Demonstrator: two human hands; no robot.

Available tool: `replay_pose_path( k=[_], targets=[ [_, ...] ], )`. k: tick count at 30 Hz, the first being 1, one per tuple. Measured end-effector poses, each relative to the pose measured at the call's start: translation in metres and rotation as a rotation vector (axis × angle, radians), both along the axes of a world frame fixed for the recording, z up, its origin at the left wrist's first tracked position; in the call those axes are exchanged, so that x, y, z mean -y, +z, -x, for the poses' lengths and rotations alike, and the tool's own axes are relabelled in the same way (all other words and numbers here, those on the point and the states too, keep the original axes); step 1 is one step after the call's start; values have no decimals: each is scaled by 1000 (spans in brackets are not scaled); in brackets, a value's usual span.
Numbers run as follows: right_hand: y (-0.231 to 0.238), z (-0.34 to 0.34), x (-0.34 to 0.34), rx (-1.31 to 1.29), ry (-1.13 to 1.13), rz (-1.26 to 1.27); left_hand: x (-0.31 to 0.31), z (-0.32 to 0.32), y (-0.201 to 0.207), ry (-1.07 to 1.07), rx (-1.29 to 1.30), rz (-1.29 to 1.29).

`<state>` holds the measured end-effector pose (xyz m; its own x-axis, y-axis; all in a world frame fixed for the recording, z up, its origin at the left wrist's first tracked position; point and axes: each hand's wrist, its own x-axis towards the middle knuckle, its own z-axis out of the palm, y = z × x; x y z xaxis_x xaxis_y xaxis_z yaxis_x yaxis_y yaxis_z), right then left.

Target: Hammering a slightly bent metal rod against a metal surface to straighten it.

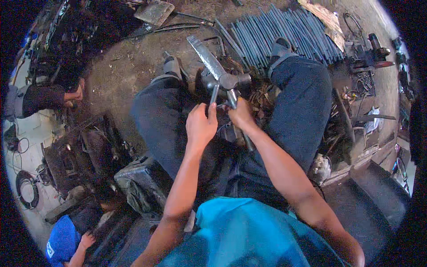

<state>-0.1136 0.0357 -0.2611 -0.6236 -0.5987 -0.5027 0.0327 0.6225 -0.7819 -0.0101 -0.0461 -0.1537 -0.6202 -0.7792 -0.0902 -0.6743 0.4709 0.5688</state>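
Observation:
My right hand (241,115) is wrapped round the handle of a hammer (235,82), whose steel head lies just beyond my fingers. The handle's end sticks out below, between my thighs. In my left hand (201,124) a short, thin metal rod (214,94) is gripped upright, its top close to the hammer head. A broad, flat metal blade (207,58) slants away to the upper left from there. Whether rod and blade are joined is hidden behind the hammer head. Under them sits a dark rounded metal block (207,81), partly covered.
Many dark metal bars (284,35) lie side by side on the dirt floor ahead. A flat shovel-like plate (155,12) is farther left. A machine (378,51) stands far right. Another person in a blue top (62,240) sits lower left; another person's legs (44,98) show at left.

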Motion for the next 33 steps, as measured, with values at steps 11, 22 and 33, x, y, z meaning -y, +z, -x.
replay_pose_path(
  k=[11, 22, 33],
  targets=[
    [56, 30, -14, 397, -80, 15, -8, -2, -15, 16, -31, -188],
    [163, 47, -11, 766, -116, 609, -15, 12, -25, 8, 181, -442],
    [126, 30, -8, 833, -155, 324, -9, 20, -17, -2, 309, -526]
  ],
)
